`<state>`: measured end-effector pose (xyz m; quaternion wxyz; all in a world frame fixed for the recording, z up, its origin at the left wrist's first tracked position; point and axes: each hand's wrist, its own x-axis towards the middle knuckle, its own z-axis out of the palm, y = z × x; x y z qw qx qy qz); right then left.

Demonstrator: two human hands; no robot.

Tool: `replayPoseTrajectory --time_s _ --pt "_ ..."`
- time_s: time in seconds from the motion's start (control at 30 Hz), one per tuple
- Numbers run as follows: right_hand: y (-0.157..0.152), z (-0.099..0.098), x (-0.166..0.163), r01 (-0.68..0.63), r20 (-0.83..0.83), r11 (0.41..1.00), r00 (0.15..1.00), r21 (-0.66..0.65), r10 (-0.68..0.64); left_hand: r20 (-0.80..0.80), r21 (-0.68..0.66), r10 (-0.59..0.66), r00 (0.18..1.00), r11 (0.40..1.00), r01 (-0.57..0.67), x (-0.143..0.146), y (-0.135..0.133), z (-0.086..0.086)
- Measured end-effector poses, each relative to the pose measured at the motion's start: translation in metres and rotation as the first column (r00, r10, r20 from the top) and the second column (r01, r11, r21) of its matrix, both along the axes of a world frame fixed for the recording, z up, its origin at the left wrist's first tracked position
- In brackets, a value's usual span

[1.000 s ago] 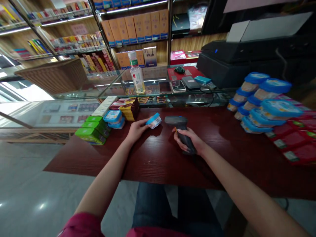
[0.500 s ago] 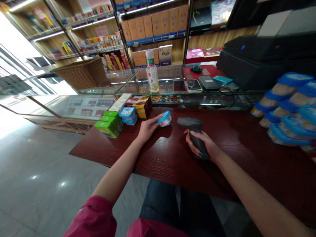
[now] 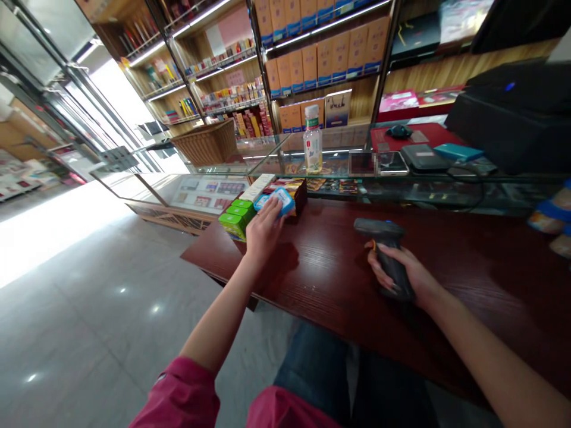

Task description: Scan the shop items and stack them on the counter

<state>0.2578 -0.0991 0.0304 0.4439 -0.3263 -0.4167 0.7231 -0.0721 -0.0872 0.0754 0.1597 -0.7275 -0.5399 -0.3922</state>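
Note:
My left hand is closed on a small blue-lidded plastic tub, raised and tilted beside the goods at the left of the counter. Behind my fingers, another blue-lidded tub is mostly hidden. Next to these stand green boxes, a long white box and dark red and yellow packets. In my right hand is a black barcode scanner, gripped by its handle above the counter, its head pointing left.
The dark red wooden counter spans the front. Behind it, a glass display case bears a drink bottle, a phone and a black mouse. Stacked blue-lidded tubs stand at the right edge. A wicker basket sits at left.
My left hand has carried the tub left, over to the boxes and the other tubs. My right hand still holds the scanner. The view has turned to the left.

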Motion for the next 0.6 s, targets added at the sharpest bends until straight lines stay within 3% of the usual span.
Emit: replayPoseTrajectory --time_s 0.1,0.23,0.5,0.6 --pt "-0.001 0.002 0.0 0.012 0.006 1.0 1.0 0.006 -0.012 -0.071 -0.127 -0.008 0.997 0.992 -0.001 0.021 0.0 -0.022" --pt "-0.003 0.006 0.001 0.023 0.004 1.0 1.0 0.012 -0.023 -0.219 -0.295 0.142 0.965 0.934 -0.204 0.044 0.014 -0.036" --pt "-0.002 0.005 0.0 0.004 -0.003 1.0 1.0 0.001 -0.004 -0.426 -0.342 0.304 0.852 0.818 -0.463 0.068 0.042 -0.025" --pt "-0.004 0.007 0.002 0.068 -0.029 0.998 0.997 0.012 -0.067 -0.453 -0.391 0.32 0.832 0.768 -0.508 0.074 0.041 -0.02"
